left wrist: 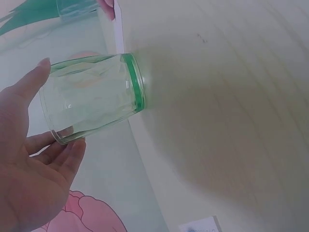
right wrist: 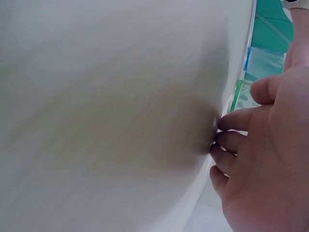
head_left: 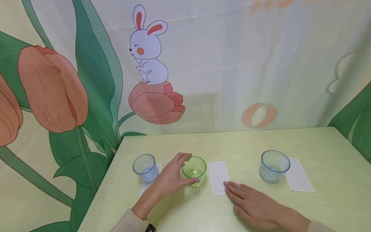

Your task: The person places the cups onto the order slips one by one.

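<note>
My left hand (head_left: pixel 171 178) holds a clear green glass (head_left: pixel 195 172) near its rim, thumb on the near side and fingers on the far side. In the left wrist view the glass (left wrist: pixel 91 96) stands with its thick green base at the tabletop. Just right of it lies a lined white paper slip (head_left: pixel 218 177). The right hand (head_left: pixel 256 204) lies low over the table with straight fingers, its fingertips at the slip's lower right edge. Seen from the right wrist, the fingers (right wrist: pixel 234 142) reach down to the table surface.
A blue glass (head_left: pixel 146 170) stands at the left, partly over another paper slip (head_left: pixel 144 188). At the right a second blue glass (head_left: pixel 273 167) stands beside a third lined slip (head_left: pixel 299 175). Behind the pale table (head_left: pixel 232 145) hangs a printed curtain (head_left: pixel 217 58) with a rabbit and tulips.
</note>
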Demonstrator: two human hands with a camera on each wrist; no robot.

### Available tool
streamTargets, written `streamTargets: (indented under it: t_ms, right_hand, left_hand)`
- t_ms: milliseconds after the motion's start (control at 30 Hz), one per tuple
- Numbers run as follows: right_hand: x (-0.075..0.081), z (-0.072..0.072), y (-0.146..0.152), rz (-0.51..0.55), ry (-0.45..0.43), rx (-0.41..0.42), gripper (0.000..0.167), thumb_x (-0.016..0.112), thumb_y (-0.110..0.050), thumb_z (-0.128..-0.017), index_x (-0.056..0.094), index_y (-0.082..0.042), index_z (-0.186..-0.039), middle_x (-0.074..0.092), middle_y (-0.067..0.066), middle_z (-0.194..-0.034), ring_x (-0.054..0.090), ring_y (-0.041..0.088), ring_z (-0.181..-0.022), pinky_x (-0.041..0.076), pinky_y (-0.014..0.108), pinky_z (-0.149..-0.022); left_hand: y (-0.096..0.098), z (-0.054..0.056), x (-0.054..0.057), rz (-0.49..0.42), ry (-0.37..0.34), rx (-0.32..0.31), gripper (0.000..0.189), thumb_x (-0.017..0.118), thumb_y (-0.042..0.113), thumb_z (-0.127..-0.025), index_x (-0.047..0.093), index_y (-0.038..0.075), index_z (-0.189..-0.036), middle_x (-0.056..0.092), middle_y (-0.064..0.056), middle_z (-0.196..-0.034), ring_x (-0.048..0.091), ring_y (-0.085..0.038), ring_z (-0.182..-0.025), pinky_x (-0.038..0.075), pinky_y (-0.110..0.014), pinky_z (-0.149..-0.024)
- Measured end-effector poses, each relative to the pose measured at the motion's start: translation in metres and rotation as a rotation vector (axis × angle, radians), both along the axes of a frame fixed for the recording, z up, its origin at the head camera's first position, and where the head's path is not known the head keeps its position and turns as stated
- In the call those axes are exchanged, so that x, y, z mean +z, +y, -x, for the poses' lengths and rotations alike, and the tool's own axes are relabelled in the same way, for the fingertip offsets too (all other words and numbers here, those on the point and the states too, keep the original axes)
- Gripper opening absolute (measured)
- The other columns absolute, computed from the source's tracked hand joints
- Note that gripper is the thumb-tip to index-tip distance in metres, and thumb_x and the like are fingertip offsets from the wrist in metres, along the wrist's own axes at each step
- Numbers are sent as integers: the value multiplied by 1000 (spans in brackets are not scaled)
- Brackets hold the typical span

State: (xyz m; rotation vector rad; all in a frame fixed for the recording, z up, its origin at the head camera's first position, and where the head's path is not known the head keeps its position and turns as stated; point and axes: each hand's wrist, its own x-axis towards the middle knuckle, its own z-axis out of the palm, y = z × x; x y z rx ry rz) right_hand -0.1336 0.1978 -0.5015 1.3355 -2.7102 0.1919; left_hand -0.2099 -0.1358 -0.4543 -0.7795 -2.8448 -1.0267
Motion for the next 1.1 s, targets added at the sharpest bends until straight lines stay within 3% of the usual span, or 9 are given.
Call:
streamTargets:
  t_ms: [67, 600, 833, 1100]
  right_hand:
    - [1, -1, -2, -15, -10, -8, 54, 46, -32, -114, 48, 0, -157, 38, 15, -168, 42, 33, -152, 43, 48, -116]
    - [6, -3, -10, -16, -103, -72, 57, 40, -35, -115, 41, -1, -161, 33, 14, -171, 36, 31, -155, 39, 51, -120]
    - [6, -1, -4, 12, -43, -50, 54, 46, -32, -114, 46, -1, -159, 37, 12, -169, 39, 30, -154, 39, 48, -119]
    - [5, 2, 1, -2, -71, -19, 53, 44, -33, -114, 47, -3, -159, 40, 11, -168, 42, 30, -152, 42, 48, -118]
  left_hand:
    - [0, 1, 0, -4, 2, 0, 89, 90, 50, -84, 50, 13, -155, 54, 1, -150, 61, -28, -124, 53, -43, -104]
    - [0, 4, -2, -14, 21, -2, 92, 91, 53, -80, 53, 12, -152, 57, 4, -143, 63, -27, -116, 56, -39, -96]
    - [2, 4, 0, -13, 25, 2, 90, 92, 53, -80, 55, 13, -151, 58, 3, -142, 63, -25, -114, 56, -39, -95]
    - [2, 3, 1, -31, 14, -1, 89, 93, 50, -80, 55, 14, -151, 58, 6, -141, 63, -26, -115, 56, -40, -96]
